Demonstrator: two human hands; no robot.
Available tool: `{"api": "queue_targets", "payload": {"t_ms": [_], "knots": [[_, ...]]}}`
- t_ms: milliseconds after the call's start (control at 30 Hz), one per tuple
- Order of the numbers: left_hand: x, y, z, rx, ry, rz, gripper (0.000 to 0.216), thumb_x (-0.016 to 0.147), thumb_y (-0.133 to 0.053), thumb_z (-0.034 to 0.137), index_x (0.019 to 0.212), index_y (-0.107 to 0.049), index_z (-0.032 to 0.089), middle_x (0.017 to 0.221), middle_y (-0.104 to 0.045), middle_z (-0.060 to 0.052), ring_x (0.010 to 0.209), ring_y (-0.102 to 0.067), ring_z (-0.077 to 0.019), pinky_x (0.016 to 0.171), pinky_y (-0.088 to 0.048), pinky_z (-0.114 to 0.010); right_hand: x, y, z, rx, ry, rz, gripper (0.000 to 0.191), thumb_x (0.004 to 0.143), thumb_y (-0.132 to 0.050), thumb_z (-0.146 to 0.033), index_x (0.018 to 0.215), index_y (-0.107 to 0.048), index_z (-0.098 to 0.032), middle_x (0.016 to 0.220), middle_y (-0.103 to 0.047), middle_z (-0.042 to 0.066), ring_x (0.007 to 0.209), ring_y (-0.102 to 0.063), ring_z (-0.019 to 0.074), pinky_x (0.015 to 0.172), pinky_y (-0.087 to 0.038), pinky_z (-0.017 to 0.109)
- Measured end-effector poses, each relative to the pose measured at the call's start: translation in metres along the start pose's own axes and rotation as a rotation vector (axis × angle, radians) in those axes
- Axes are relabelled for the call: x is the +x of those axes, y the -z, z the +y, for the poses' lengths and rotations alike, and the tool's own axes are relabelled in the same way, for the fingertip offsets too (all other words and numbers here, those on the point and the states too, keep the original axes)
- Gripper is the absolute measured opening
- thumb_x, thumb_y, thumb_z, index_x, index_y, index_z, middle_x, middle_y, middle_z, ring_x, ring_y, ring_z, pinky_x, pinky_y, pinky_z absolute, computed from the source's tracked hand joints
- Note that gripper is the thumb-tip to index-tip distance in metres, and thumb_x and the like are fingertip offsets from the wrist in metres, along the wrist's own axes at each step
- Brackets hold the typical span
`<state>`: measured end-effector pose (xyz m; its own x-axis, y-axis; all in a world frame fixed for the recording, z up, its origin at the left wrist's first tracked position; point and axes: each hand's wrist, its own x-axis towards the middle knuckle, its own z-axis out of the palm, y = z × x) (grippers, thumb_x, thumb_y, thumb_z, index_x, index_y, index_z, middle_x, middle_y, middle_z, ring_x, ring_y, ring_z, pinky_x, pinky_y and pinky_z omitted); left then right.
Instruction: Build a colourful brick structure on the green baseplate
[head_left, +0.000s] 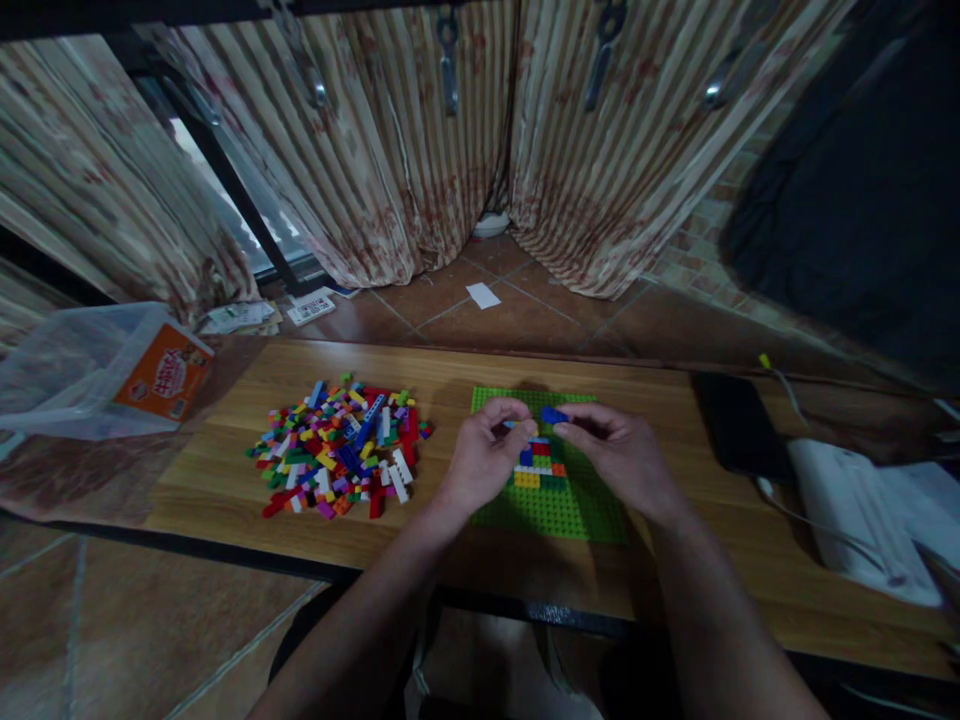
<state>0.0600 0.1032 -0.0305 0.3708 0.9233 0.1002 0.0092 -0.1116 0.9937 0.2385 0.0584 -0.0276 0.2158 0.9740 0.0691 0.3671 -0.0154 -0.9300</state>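
A blue toy brick (553,414) is pinched between the thumb and fingers of my right hand (619,450), above the far half of the green baseplate (570,515). Close by on the left, my left hand (487,450) has its thumb and fingertips pressed together. Something light blue shows at those fingers, but whether they grip it I cannot make out. Between and just below both hands, rows of coloured bricks (538,467) in blue, red, green, white, orange and yellow sit on the baseplate. My fingers partly cover the far end of these rows.
A heap of mixed loose bricks (341,450) lies on the wooden table (442,380) to the left. Beyond the table's left end stands a clear plastic bin (90,370). At the right are a black phone-like device (739,422), a white box-shaped device (855,510) and cables.
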Motion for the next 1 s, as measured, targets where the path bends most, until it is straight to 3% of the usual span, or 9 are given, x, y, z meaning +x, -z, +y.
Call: {"api": "queue_targets", "payload": {"t_ms": [133, 267, 433, 600, 1000], "knots": [[0.001, 0.008, -0.002, 0.399, -0.084, 0.103, 0.021, 0.089, -0.056, 0.026, 0.107, -0.065, 0.019, 0.107, -0.071, -0.007, 0.099, -0.065, -0.0204, 0.092, -0.052, -0.036, 0.004, 0.008, 0.011, -0.312, 0.034, 0.065, 0.023, 0.08, -0.064, -0.035, 0.095, -0.075, -0.022, 0.092, -0.075, 0.006, 0.081, -0.068, 0.0225, 0.081, -0.052, 0.041], [0.0, 0.008, -0.005, 0.598, -0.123, 0.007, 0.031, 0.091, -0.053, 0.023, 0.12, -0.062, 0.019, 0.121, -0.068, -0.009, 0.114, -0.061, -0.0239, 0.102, -0.048, -0.042, 0.006, 0.002, 0.014, -0.466, 0.07, -0.006, 0.023, 0.082, -0.059, -0.027, 0.097, -0.075, -0.02, 0.09, -0.073, 0.008, 0.078, -0.067, 0.0218, 0.079, -0.052, 0.039], [-0.002, 0.001, -0.009, 0.672, -0.168, -0.119, 0.036, 0.092, -0.048, 0.018, 0.126, -0.059, 0.017, 0.123, -0.068, -0.01, 0.115, -0.061, -0.0226, 0.105, -0.048, -0.042, 0.006, -0.003, 0.01, -0.532, 0.134, -0.091, 0.025, 0.084, -0.054, -0.02, 0.1, -0.073, -0.02, 0.095, -0.071, 0.007, 0.082, -0.066, 0.0206, 0.082, -0.051, 0.037], [0.0, 0.001, -0.011, 0.714, -0.184, -0.151, 0.039, 0.091, -0.046, 0.014, 0.128, -0.059, 0.014, 0.124, -0.067, -0.011, 0.116, -0.061, -0.0229, 0.107, -0.047, -0.041, 0.008, -0.003, 0.009, -0.55, 0.177, -0.155, 0.026, 0.088, -0.05, -0.017, 0.101, -0.073, -0.018, 0.101, -0.071, 0.009, 0.092, -0.066, 0.0224, 0.087, -0.05, 0.038], [0.002, 0.001, -0.017, 0.812, -0.218, -0.173, 0.042, 0.09, -0.047, 0.013, 0.132, -0.056, 0.015, 0.122, -0.068, -0.01, 0.116, -0.06, -0.0237, 0.106, -0.048, -0.042, 0.01, -0.009, 0.009, -0.525, 0.167, -0.182, 0.027, 0.09, -0.049, -0.011, 0.093, -0.075, -0.019, 0.097, -0.069, 0.008, 0.091, -0.064, 0.02, 0.087, -0.049, 0.035]]}}
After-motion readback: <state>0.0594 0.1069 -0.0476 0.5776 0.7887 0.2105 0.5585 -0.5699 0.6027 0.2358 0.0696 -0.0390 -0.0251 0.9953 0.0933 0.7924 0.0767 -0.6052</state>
